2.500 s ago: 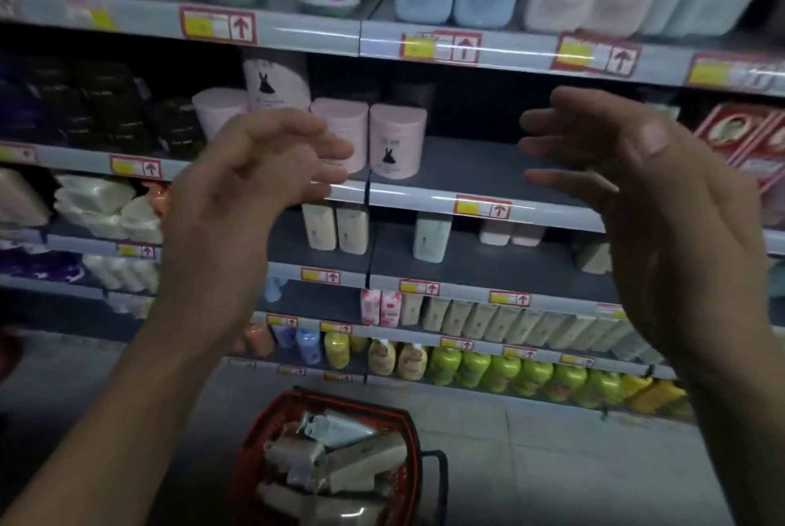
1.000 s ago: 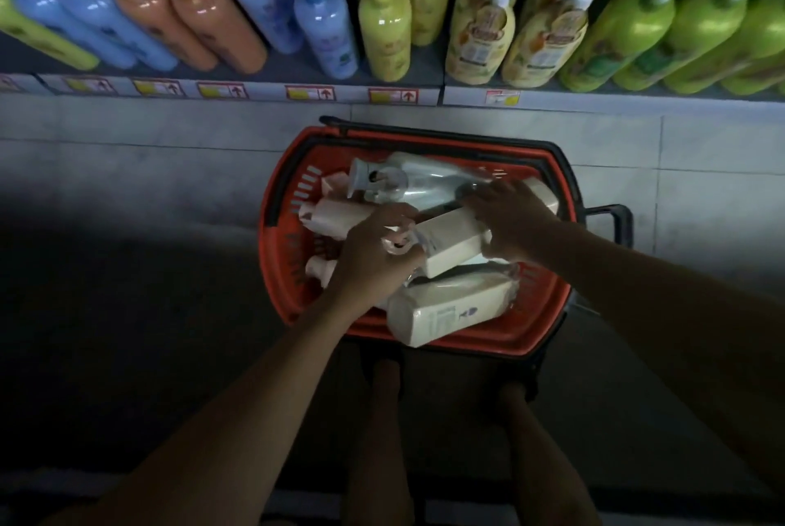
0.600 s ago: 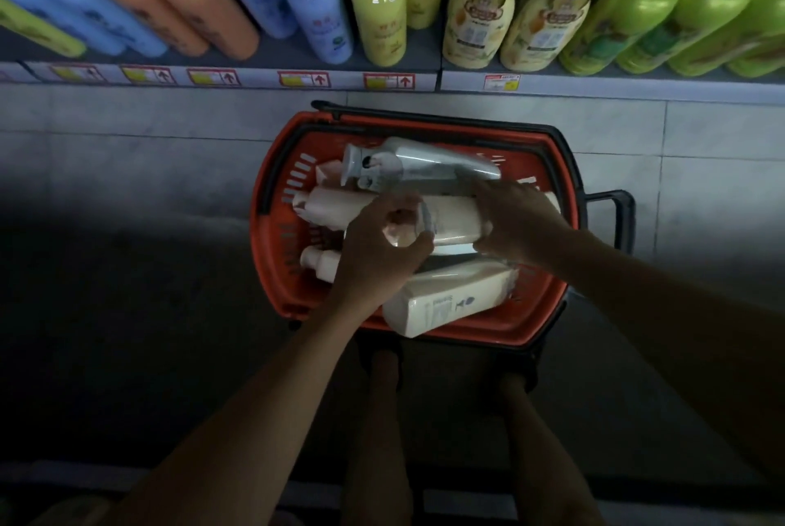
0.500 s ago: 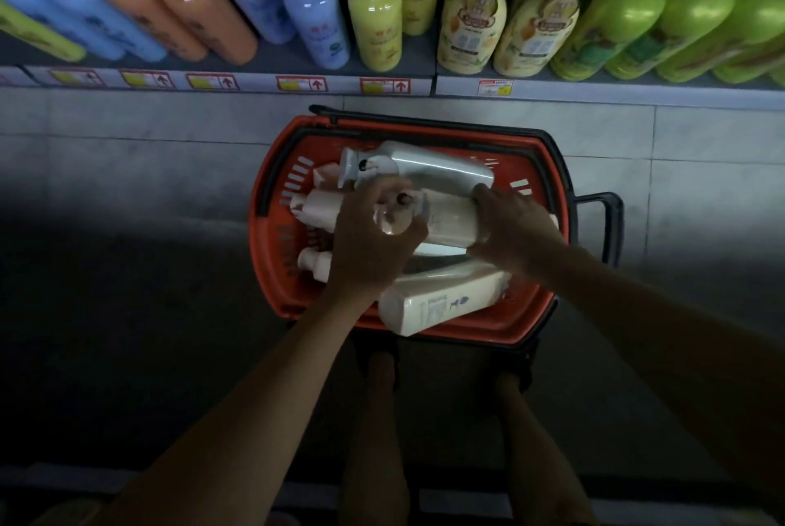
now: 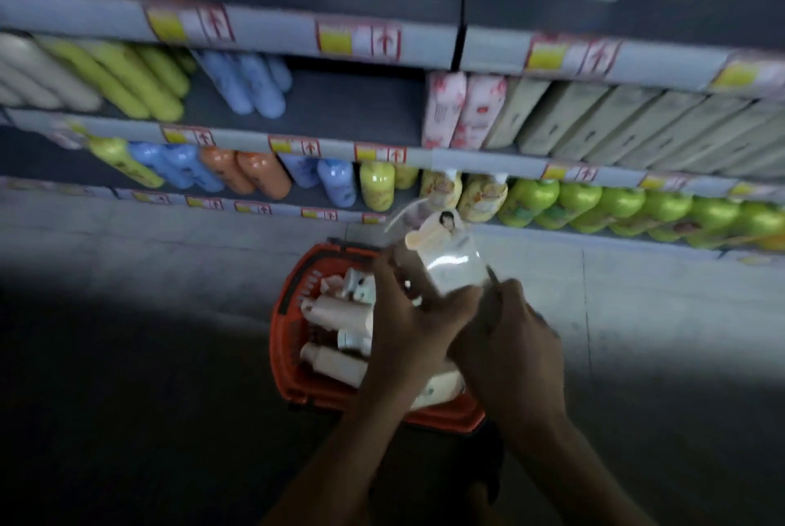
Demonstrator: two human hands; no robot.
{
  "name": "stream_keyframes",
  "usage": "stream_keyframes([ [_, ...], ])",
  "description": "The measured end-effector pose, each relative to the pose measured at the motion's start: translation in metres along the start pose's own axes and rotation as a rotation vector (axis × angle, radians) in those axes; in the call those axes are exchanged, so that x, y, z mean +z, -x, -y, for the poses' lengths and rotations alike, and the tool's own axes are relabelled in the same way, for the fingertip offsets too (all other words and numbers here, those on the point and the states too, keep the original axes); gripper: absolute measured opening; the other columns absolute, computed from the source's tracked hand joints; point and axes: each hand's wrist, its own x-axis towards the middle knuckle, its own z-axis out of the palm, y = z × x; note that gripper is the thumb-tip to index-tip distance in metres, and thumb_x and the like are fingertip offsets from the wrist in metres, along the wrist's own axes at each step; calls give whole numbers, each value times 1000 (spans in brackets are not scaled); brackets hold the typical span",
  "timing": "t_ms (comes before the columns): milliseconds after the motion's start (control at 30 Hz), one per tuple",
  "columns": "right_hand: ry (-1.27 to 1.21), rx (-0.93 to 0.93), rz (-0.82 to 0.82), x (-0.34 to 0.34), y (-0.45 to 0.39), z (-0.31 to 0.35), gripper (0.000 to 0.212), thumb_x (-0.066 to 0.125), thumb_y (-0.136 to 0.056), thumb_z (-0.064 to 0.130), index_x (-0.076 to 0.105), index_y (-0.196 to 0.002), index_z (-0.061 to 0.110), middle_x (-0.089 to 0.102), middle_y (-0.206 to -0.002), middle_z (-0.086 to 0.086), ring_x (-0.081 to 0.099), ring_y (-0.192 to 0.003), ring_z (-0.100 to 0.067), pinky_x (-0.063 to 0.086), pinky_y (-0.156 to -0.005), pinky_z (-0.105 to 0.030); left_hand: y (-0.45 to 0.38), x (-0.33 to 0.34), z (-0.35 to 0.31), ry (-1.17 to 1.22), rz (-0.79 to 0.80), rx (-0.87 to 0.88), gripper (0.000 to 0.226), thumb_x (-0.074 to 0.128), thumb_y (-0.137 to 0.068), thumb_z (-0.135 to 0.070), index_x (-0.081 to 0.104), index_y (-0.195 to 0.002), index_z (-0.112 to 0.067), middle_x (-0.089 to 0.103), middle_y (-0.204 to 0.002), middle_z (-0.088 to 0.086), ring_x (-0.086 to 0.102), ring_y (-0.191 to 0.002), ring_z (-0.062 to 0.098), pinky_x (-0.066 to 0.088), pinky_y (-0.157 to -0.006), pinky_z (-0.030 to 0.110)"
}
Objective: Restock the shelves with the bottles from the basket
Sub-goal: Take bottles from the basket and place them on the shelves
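A pale, glossy bottle [image 5: 450, 262] is held above the red basket [image 5: 293, 338], lifted clear of the load and raised in front of the lowest shelf's edge. Its long axis is tilted, running from the base at the lower right, between the two hands, up and to the left, where the pump top and its thin spout [image 5: 403, 217] are pointed toward the shelves. A label with a small printed figure is seen near the neck.

The bottle is grasped by both hands. The left hand [image 5: 408, 326] is wrapped round its lower left side with the fingers curled, and the right hand [image 5: 509, 338] is closed round its base from the right; the two hands are touching each other beneath it.

In the basket, which is set on the grey tiled floor [image 5: 637, 296], at least four cream-coloured bottles [image 5: 335, 311] can be counted lying on their sides with caps pointed left (more may be hidden under the arms).

On the lowest shelf, two orange bottles [image 5: 246, 171] are stood side by side, with blue ones on either side and a long row of green bottles [image 5: 616, 207] at the right, too blurred for an exact count. Two pink cartons [image 5: 463, 111] are placed one shelf higher, just beside a run of pale boxes.
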Motion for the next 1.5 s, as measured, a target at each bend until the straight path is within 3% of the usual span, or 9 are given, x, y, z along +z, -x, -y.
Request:
stream_keyframes([
  [200,-18,-7,50,-114,36,94,59,71,-57,72,41,-89,32,60,-82,15,68,-93,-25,38,-64,-33,49,-15,-130,121,59,97,53,92,-69,4,67,-110,-19,81,-98,-4,78,-90,9,60,-71,23],
  [367,-457,-108,342,-202,37,123,63,96,-61,39,66,-114,23,78,-101,19,71,-98,5,57,-81,-16,81,-43,-217,147,126,251,55,88,-65,17,68,-107,-11,82,-95,5,79,-90,14,60,-70,24],
  [467,-441,-234,539,-233,35,136,67,95,-73,34,65,-132,33,75,-125,12,69,-121,-8,54,-106,-38,98,-53,-254,190,137,309,62,95,-54,-2,69,-110,-8,78,-104,20,78,-94,22,63,-78,37],
  [567,-506,-336,646,-250,37,148,60,85,-84,6,65,-137,27,76,-128,5,70,-121,-14,55,-103,-35,114,-56,-280,275,176,302,61,93,-49,-14,73,-107,-10,79,-104,17,77,-93,25,63,-79,41],
  [667,-580,-350,657,-259,43,151,59,87,-80,10,70,-133,29,75,-129,1,69,-123,-19,52,-110,-48,128,-54,-297,259,204,287,53,91,-54,-17,76,-104,-10,80,-102,13,77,-88,24,61,-73,34],
  [933,-734,-328,585,-272,46,150,55,90,-77,13,74,-128,22,75,-127,-4,70,-122,-27,56,-95,-37,152,-35,-330,171,200,243,28,79,-85,-10,72,-112,-17,80,-105,1,74,-91,15,56,-64,17],
  [1133,-969,-264,675,-290,35,151,48,77,-86,22,70,-132,11,76,-124,-16,75,-110,-30,62,-86,-38,149,-36,-330,-9,213,246,80,90,-67,-49,56,-139,-39,71,-125,-13,71,-113,12,62,-87,31],
  [1300,-898,-294,120,-267,47,158,63,84,-67,52,72,-121,21,79,-114,-4,75,-106,-26,62,-90,-48,145,-33,-321,-98,219,204,102,89,-51,-73,53,-142,-44,71,-123,-22,70,-116,10,59,-101,43],
  [1500,-617,-262,-264,-242,57,183,72,86,-60,65,60,-117,30,70,-104,10,69,-89,-11,60,-78,-41,126,-33,-331,-120,297,205,79,93,-68,-45,57,-138,-38,78,-117,-8,73,-112,11,57,-103,40],
])
